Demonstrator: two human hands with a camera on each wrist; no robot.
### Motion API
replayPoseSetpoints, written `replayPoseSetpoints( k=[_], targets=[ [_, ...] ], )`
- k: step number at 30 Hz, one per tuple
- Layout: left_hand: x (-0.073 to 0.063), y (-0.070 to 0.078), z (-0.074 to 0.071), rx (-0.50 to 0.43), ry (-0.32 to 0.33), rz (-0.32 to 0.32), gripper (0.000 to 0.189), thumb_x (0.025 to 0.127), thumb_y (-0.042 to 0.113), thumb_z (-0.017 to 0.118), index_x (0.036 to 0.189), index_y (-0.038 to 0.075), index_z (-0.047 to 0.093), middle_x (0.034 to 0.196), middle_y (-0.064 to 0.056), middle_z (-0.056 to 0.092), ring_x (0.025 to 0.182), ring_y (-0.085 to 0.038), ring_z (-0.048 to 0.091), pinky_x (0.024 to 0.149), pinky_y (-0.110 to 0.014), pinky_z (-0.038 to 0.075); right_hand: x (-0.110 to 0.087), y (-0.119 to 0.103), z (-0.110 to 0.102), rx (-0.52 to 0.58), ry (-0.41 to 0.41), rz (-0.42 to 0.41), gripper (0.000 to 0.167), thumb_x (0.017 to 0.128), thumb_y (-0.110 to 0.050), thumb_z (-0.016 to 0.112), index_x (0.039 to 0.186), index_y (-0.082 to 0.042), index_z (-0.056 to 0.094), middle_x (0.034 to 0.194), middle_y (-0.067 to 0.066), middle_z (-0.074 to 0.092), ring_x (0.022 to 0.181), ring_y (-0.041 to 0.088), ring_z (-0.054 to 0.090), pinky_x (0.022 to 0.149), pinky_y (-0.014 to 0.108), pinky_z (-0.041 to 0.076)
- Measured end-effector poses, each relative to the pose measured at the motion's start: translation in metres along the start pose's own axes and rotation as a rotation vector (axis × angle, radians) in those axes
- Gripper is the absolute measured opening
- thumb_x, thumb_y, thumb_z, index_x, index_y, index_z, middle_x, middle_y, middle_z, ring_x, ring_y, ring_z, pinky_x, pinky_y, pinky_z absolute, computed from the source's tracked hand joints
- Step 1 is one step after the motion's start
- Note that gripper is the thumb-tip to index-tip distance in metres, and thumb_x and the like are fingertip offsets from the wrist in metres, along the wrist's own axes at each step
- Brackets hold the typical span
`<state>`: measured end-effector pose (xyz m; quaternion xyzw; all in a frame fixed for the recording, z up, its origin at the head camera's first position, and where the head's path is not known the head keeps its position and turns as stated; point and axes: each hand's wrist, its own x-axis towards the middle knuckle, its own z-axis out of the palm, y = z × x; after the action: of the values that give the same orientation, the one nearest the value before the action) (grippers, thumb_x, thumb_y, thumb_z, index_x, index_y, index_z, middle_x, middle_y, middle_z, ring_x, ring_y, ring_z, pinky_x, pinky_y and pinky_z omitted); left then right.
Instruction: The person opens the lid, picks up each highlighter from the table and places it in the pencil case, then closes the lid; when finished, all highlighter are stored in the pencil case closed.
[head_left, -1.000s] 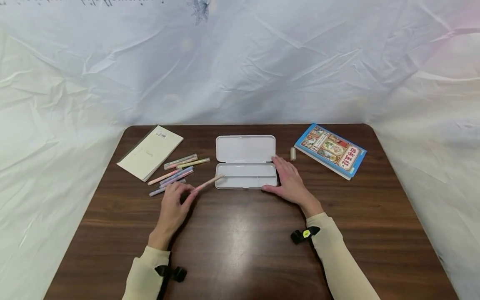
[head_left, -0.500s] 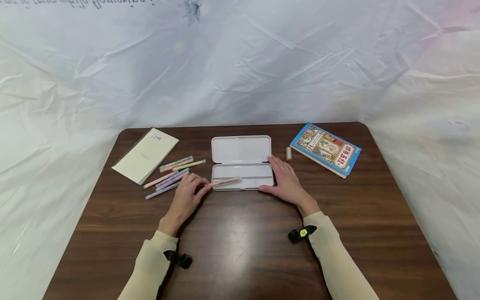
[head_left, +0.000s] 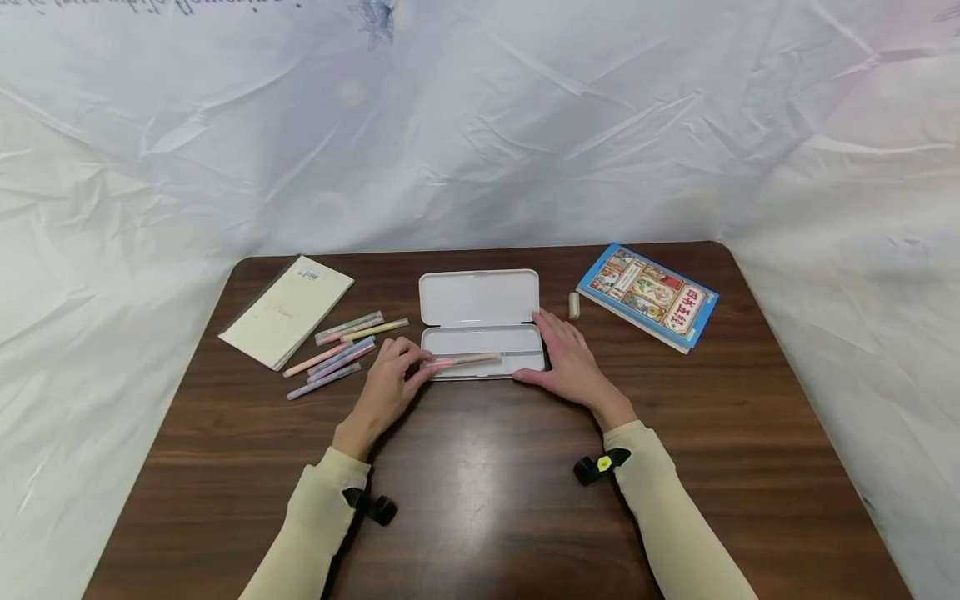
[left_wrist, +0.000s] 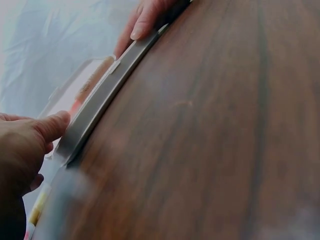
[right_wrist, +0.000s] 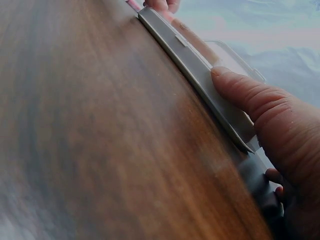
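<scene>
An open white tin pencil case (head_left: 480,298) lies mid-table in the head view, its lid folded back and a thin divider along its tray. My left hand (head_left: 388,385) pinches a pink and beige pen (head_left: 474,359) by its left end. The pen lies lengthwise at the front part of the tray; the left wrist view shows it just behind the front wall. At the other end of the case, my right hand (head_left: 573,362) grips the tin, thumb (right_wrist: 240,87) on the front edge and fingers round the right side. The fingers of my left hand partly hide the tray's left end.
Several pastel pens (head_left: 333,354) lie loosely left of the case, near a cream notebook (head_left: 288,312). A small whitish cylinder (head_left: 574,305) stands right of the lid, beside a blue-bordered book (head_left: 649,296). A pale cloth backdrop (head_left: 480,150) hangs behind the table (head_left: 480,500).
My left hand has moved right, bringing the pen from the case's left edge to over and into the front of the tray. My right hand keeps its hold on the case.
</scene>
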<state>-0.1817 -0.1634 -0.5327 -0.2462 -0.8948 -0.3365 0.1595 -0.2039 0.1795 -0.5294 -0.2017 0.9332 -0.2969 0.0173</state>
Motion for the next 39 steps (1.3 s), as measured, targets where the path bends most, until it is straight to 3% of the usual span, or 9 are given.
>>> replayPoseSetpoints(
  k=[12, 18, 24, 29, 35, 39],
  targets=[
    [0.010, 0.003, -0.009, -0.056, -0.163, -0.167, 0.015, 0.094, 0.024, 0.082, 0.106, 0.013, 0.082, 0.097, -0.001, 0.060, 0.091, -0.022, 0.047, 0.076, -0.038, 0.037, 0.001, 0.002, 0.001, -0.007, -0.010, 0.004, 0.112, 0.088, -0.057, 0.080, 0.168, -0.007, 0.021, 0.172, 0.021, 0.025, 0.159, 0.039, 0.022, 0.125, 0.061, 0.013],
    [0.008, 0.000, -0.008, -0.150, -0.160, -0.248, 0.016, 0.095, 0.025, 0.082, 0.106, 0.015, 0.081, 0.100, -0.001, 0.061, 0.096, -0.022, 0.050, 0.082, -0.040, 0.039, 0.001, 0.001, 0.001, -0.005, -0.015, 0.004, 0.112, 0.087, -0.057, 0.080, 0.168, -0.007, 0.021, 0.173, 0.020, 0.025, 0.159, 0.037, 0.022, 0.126, 0.060, 0.013],
    [0.003, -0.005, -0.009, -0.283, -0.068, -0.311, 0.020, 0.091, 0.022, 0.086, 0.109, 0.013, 0.081, 0.101, -0.003, 0.068, 0.095, -0.021, 0.058, 0.082, -0.034, 0.046, 0.001, 0.002, 0.001, 0.002, -0.014, 0.009, 0.111, 0.087, -0.057, 0.080, 0.169, -0.009, 0.021, 0.173, 0.019, 0.025, 0.159, 0.038, 0.022, 0.126, 0.060, 0.012],
    [-0.011, -0.013, -0.019, -0.403, 0.043, -0.341, 0.025, 0.089, 0.012, 0.087, 0.113, 0.007, 0.080, 0.104, -0.009, 0.076, 0.093, -0.020, 0.067, 0.081, -0.022, 0.051, 0.001, 0.001, 0.001, 0.003, -0.007, 0.008, 0.110, 0.088, -0.056, 0.080, 0.169, -0.009, 0.022, 0.173, 0.019, 0.025, 0.158, 0.039, 0.023, 0.126, 0.061, 0.012],
    [-0.041, -0.021, -0.046, -0.502, 0.218, -0.413, 0.030, 0.089, -0.005, 0.082, 0.118, -0.007, 0.075, 0.107, -0.026, 0.076, 0.091, -0.009, 0.069, 0.081, -0.015, 0.051, 0.002, -0.001, 0.002, 0.001, -0.016, 0.011, 0.111, 0.088, -0.057, 0.080, 0.169, -0.009, 0.021, 0.173, 0.018, 0.024, 0.158, 0.039, 0.023, 0.126, 0.061, 0.011],
    [-0.061, -0.023, -0.071, -0.447, 0.332, -0.480, 0.030, 0.087, -0.014, 0.079, 0.116, -0.012, 0.073, 0.106, -0.033, 0.074, 0.088, -0.004, 0.069, 0.080, -0.013, 0.052, 0.002, -0.001, 0.001, 0.001, -0.009, 0.011, 0.111, 0.087, -0.057, 0.080, 0.169, -0.010, 0.021, 0.173, 0.018, 0.024, 0.158, 0.039, 0.023, 0.126, 0.061, 0.011]
  ],
)
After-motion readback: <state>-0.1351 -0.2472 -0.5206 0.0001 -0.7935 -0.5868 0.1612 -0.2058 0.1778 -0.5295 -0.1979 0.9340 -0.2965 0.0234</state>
